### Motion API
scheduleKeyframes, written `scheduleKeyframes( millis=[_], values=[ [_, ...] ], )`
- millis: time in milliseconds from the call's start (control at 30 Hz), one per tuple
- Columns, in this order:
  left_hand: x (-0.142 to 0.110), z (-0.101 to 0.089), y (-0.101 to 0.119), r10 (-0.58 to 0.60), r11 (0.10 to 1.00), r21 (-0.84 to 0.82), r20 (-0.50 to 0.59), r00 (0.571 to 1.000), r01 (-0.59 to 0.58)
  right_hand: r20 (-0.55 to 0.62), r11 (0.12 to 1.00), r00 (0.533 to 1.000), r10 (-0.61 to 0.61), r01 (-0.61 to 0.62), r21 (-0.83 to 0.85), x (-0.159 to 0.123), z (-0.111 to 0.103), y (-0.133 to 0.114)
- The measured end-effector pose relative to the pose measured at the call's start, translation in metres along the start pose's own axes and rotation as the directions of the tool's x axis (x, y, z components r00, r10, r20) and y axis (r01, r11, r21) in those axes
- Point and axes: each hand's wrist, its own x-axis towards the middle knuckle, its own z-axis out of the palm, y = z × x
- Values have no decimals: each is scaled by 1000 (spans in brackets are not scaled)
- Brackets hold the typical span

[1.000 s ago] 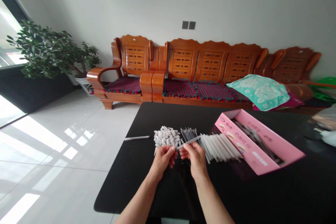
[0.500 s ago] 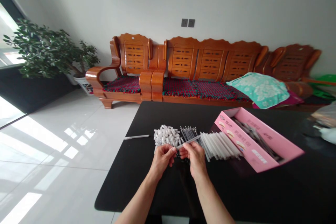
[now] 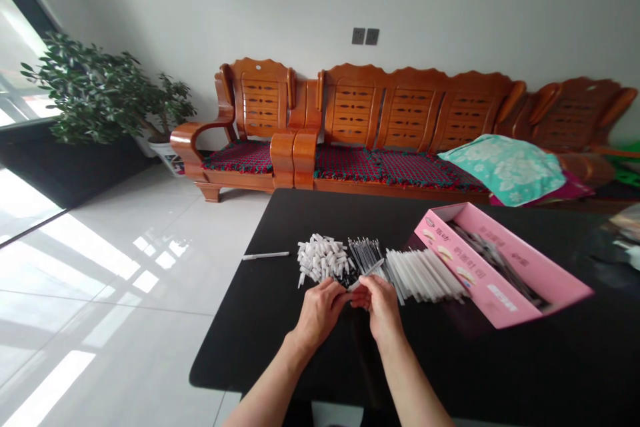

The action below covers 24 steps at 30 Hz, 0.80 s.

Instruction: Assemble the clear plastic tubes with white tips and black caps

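Observation:
A pale, slim pen (image 3: 374, 267) slants up to the right between my two hands, above the black table. My right hand (image 3: 381, 303) pinches its barrel with thumb and fingers. At its lower end my left hand (image 3: 323, 307) is closed, its fingertips around that end, which they hide. Just beyond my hands lies a heap of white pen caps (image 3: 324, 257), with small black pieces (image 3: 349, 279) at its near right side. Beside it are a row of thin pen refills (image 3: 365, 252) and a stack of translucent white pen barrels (image 3: 425, 275).
On the right of the black table (image 3: 280, 347) stands a pink box (image 3: 493, 280) holding dark, slender items. One pen (image 3: 266, 255) lies alone near the left edge. Behind are a wooden sofa (image 3: 410, 107) and a potted plant (image 3: 100, 93).
My left hand has turned over, its back now facing up, and its fingers have closed in around the pen's lower end. The view has shifted slightly left.

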Motion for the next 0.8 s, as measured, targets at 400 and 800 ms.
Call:
scheduleKeyframes(
  millis=[400,800],
  values=[
    [12,-54,-66,-288,798,472,-246,925,374,-68,994,994,-81,76,-79,-7,-23,3],
    [17,-51,-52,-557,746,-522,-147,818,414,168,971,978,-126,156,-183,-26,-6,-2]
  ],
)
